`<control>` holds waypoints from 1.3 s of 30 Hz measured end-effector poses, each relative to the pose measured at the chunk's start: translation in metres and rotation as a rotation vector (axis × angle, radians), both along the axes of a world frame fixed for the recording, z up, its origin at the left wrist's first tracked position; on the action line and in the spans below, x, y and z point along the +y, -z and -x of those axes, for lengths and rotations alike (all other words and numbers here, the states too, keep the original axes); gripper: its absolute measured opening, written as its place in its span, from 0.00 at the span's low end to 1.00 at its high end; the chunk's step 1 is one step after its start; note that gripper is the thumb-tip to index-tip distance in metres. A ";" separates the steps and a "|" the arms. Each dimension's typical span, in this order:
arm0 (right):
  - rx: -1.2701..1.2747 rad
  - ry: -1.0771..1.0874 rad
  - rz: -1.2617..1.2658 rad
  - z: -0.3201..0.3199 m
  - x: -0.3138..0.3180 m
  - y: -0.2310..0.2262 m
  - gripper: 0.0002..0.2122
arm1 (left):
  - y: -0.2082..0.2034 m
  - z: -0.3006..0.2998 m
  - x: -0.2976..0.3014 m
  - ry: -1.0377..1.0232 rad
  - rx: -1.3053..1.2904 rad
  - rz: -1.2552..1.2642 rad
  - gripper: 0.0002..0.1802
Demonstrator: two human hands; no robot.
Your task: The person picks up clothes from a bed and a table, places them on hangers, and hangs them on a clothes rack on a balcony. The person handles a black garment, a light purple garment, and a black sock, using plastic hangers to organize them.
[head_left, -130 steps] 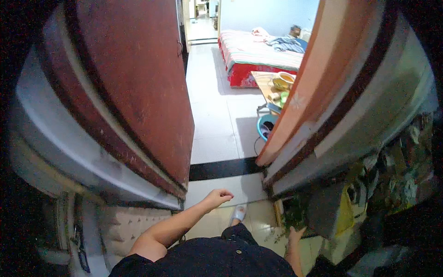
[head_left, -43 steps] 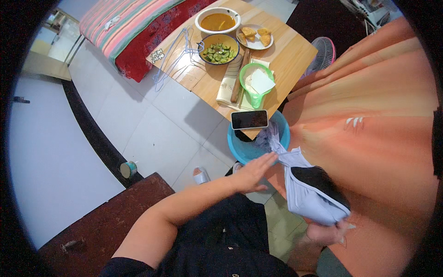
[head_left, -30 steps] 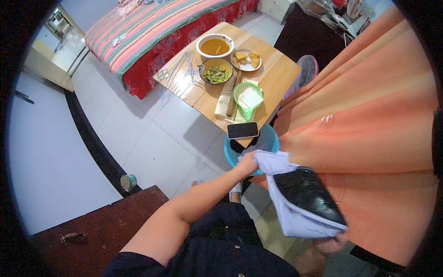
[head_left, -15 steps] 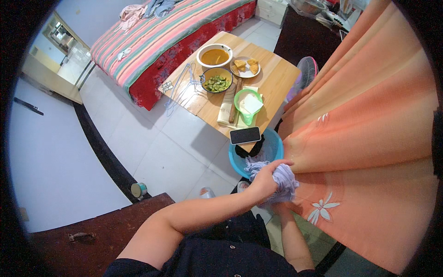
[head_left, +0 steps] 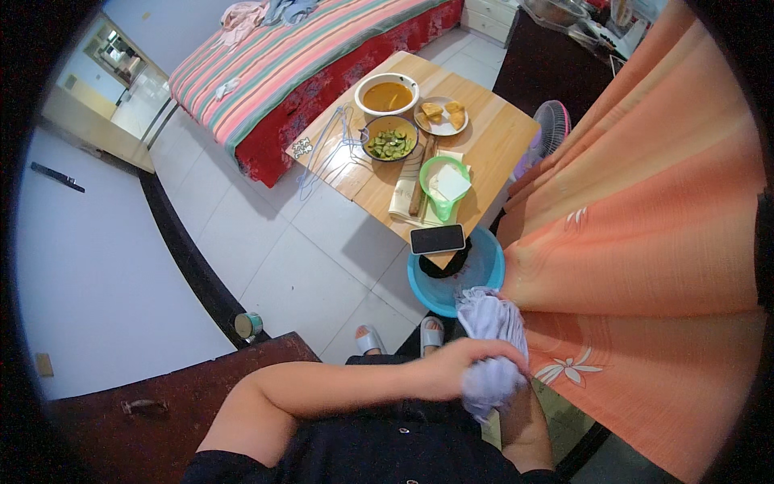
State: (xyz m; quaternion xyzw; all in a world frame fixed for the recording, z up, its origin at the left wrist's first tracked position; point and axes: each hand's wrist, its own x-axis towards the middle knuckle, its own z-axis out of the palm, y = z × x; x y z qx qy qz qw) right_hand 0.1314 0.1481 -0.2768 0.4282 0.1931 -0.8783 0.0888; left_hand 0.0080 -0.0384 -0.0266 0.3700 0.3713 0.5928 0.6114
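A wet-looking, bunched lavender cloth [head_left: 493, 319] is in front of me, twisted lengthwise. My left hand [head_left: 451, 369] is closed around its middle, and a crumpled end bulges out below the fingers. My right hand's wrist [head_left: 520, 403] comes up from below against the cloth; the cloth and my left hand hide its fingers. Just beyond, the upper end of the cloth hangs over the near rim of a light blue basin [head_left: 419, 292]. Something black [head_left: 442, 264] lies inside that basin, partly under the table corner.
A wooden table [head_left: 355, 181] holds soup, a bowl of cut green vegetables, a plate of fried pieces, a green strainer, a phone [head_left: 438, 239] and wire hangers. An orange curtain [head_left: 629, 258] hangs close on the right. A dark red cabinet [head_left: 185, 387] stands near left; a tin [head_left: 248, 325] sits behind it.
The cloth has come out of the basin toward me and is now stretched longer. My left hand has moved nearer my body, and my right hand has gone behind the cloth.
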 end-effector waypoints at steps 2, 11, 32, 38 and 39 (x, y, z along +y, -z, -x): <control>0.015 0.076 0.017 -0.008 0.003 -0.010 0.18 | 0.027 0.016 -0.020 -0.139 0.044 0.071 0.15; 0.087 0.543 -0.550 0.007 -0.055 -0.147 0.12 | 0.211 0.024 -0.038 -0.483 0.997 0.386 0.29; 0.402 0.433 -0.031 -0.080 -0.099 -0.162 0.14 | 0.229 -0.041 0.043 -0.431 -0.796 0.506 0.21; 0.377 0.599 -0.275 -0.058 -0.059 -0.147 0.17 | 0.189 -0.020 0.033 -0.351 -1.199 0.512 0.13; 0.298 0.627 -0.256 -0.053 -0.052 -0.140 0.17 | 0.188 -0.022 0.031 -0.325 -1.186 0.526 0.13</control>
